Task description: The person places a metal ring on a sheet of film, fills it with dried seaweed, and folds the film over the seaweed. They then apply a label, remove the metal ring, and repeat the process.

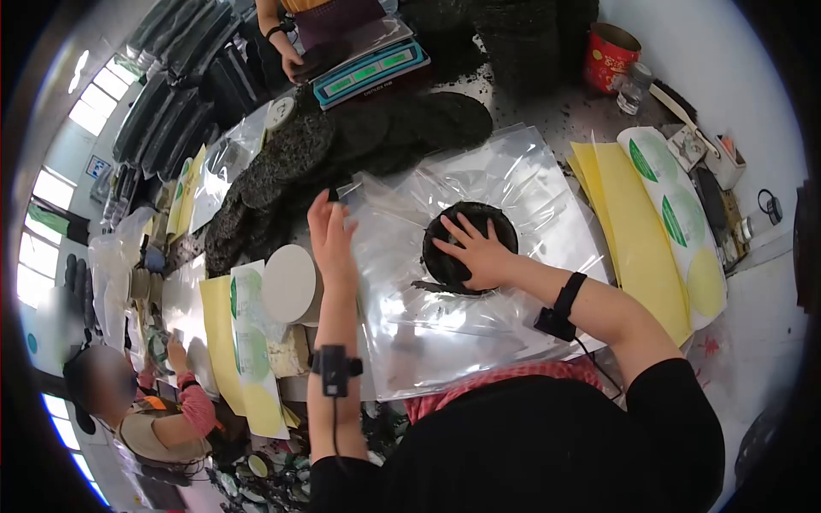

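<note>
My right hand (481,259) lies with its fingers spread on a dark round cake of what looks like dried seaweed (434,272). The cake rests on a stack of clear plastic film (410,338), and a loose dark strip (434,288) pokes out along its lower edge. To the left, my left hand (332,244) is raised near the film's edge, fingers bent, a small dark piece (333,196) at their tips. Beyond it curves a row of overlapping seaweed cakes (359,132). A white round lid-like block (289,285) stands beside my left wrist.
Yellow sheets (629,231) and printed labels (671,205) lie on the right. A red tin (611,58) and a glass jar (633,90) stand behind. Across the table, a person's hand (292,64) is beside a digital scale (372,75). Another person (167,423) works at left.
</note>
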Demonstrator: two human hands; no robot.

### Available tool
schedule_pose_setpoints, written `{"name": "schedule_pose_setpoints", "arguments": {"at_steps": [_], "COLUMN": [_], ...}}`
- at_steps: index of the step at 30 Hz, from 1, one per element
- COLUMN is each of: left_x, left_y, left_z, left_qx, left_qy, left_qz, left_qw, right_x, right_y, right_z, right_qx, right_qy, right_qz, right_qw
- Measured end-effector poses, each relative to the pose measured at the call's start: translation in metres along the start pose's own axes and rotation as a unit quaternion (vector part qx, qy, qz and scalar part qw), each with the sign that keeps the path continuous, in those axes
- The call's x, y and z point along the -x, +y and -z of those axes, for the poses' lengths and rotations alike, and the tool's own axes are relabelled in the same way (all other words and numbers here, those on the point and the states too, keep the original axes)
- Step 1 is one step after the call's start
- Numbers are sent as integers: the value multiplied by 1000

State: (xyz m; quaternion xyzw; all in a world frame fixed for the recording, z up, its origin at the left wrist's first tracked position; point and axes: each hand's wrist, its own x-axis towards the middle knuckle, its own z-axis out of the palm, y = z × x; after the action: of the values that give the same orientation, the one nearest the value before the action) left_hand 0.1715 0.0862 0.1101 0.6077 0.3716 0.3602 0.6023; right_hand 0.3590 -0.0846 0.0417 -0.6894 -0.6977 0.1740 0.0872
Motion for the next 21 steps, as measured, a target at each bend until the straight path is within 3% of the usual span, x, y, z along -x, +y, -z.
{"name": "schedule_pose_setpoints", "arguments": {"at_steps": [1, 3, 6, 8, 10, 12, 13, 15, 16, 17, 19, 21], "left_x": [16, 55, 108, 122, 144, 166, 170, 173, 167, 157, 122, 87], "left_y": [-5, -69, -67, -87, -113, -104, -106, -107, -100, -91, -96, -68], "left_z": [11, 48, 57, 72, 80, 65, 55, 34, 19, -3, -30, -59], "left_qx": [10, -53, 18, 28, -199, -397, -400, -408, -441, -416, -350, -332], "left_qy": [39, -56, 9, 59, -22, -132, -134, -151, -172, -118, -102, -176], "left_qz": [18, 196, 158, 122, 12, -118, -169, -272, -216, -273, -412, -498], "left_qw": [999, 977, 987, 990, 980, 901, 890, 858, 854, 859, 835, 781], "right_x": [-1, -2, 8, 26, 27, 32, 36, 35, 35, 33, 32, 35], "right_y": [5, 14, 13, -13, -17, -13, -12, -8, -7, -4, -3, -10], "right_z": [0, -3, 14, 12, 6, 12, 12, 1, -9, -20, -16, -2], "right_qx": [0, -11, -295, -232, -212, -159, -137, -16, 43, 28, 38, 9], "right_qy": [18, 58, 60, 52, 61, 167, 215, 133, 94, 130, 151, 160], "right_qz": [15, 39, 45, 62, 74, 78, 78, 126, 144, 158, 171, 171], "right_qw": [1000, 997, 953, 969, 973, 970, 964, 983, 984, 978, 973, 972]}}
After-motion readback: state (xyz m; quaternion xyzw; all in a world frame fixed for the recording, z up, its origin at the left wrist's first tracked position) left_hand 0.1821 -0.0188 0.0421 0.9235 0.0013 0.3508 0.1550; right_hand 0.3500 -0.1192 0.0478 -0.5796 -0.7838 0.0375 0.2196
